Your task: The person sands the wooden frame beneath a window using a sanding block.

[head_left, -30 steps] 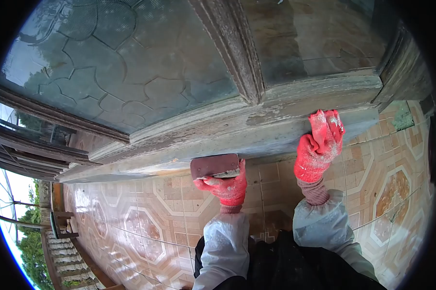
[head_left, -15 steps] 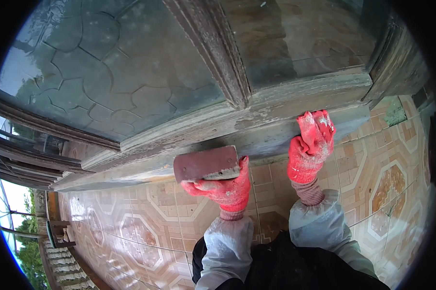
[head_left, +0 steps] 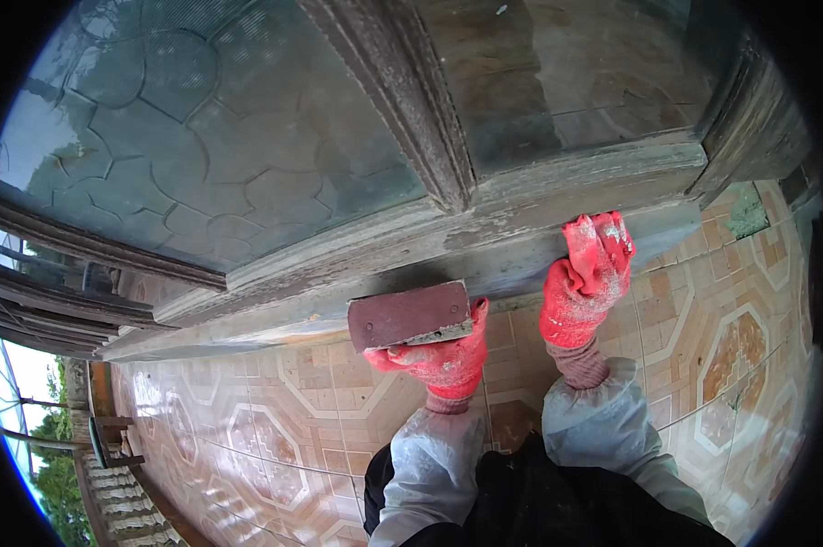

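Note:
A reddish-brown block [head_left: 410, 314], with a whitish lower edge, is gripped in my left hand [head_left: 443, 363], which wears a red glove. The block is at the face of the ledge [head_left: 521, 258] under the wooden window frame [head_left: 566, 196]. Farther right, my right hand [head_left: 583, 284], in a red glove with whitish smears, has its fingertips against the lower edge of the frame. Its fingers are bent and pressed together; nothing shows in them. The frame's paint is worn and patchy.
Patterned glass panes [head_left: 211, 137] rise above the frame, split by a wooden upright [head_left: 411, 100]. Patterned floor tiles [head_left: 275, 438] lie below. A small bench [head_left: 115, 442] and a balustrade [head_left: 124, 501] are at the lower left. A greenish patch [head_left: 747, 214] marks the floor at right.
My left hand and the block first shifted left and came closer to the camera, then moved back right. My right hand has stayed at the frame. The view has shifted slightly.

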Available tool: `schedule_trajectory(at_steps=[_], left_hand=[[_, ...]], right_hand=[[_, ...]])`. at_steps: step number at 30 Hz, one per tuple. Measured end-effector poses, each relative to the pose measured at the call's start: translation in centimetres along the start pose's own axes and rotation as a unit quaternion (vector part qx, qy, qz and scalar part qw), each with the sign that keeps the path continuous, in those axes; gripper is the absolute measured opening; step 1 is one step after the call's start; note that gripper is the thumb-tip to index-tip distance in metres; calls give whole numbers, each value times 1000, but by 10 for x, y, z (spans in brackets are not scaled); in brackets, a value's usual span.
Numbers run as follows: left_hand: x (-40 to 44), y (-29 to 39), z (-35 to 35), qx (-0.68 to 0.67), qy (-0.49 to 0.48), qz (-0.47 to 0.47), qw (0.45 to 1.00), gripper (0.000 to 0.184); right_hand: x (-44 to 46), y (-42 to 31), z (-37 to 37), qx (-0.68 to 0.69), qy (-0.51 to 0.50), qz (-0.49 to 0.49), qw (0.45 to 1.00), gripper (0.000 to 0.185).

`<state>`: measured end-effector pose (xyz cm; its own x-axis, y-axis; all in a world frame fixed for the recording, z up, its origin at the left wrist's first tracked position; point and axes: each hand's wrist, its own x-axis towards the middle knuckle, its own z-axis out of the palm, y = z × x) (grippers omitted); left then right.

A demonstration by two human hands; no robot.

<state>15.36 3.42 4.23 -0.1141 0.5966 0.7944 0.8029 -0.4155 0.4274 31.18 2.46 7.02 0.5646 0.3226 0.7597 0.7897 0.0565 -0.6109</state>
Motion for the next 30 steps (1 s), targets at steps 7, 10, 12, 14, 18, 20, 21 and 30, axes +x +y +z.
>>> schedule_trajectory(at_steps=[7,10,12,14,18,20,21,30], left_hand=[[-5,-5,9,9,9,-32,999,144],[-30,-22,14,10,-9,-57,998,145],[-22,-14,13,6,-28,-74,997,145],[-7,5,6,-133,25,-176,975,145],[-16,-19,11,-28,12,-22,999,147],[-11,-8,9,-54,6,-58,997,140],[-8,-4,7,-82,3,-101,992,134],[-21,-23,8,-84,25,-202,975,131]], right_hand=[[-1,-1,6,-17,29,27,999,43],[3,-4,1,-54,18,-23,998,43],[4,-3,4,-39,31,-16,999,43],[7,-3,-2,-55,-14,-38,998,41],[16,-6,-4,-69,-18,-62,996,39],[10,-6,-4,-47,-4,-40,998,37],[7,-7,-6,-41,-5,-39,998,37],[11,-4,-6,-68,2,-81,994,33]])
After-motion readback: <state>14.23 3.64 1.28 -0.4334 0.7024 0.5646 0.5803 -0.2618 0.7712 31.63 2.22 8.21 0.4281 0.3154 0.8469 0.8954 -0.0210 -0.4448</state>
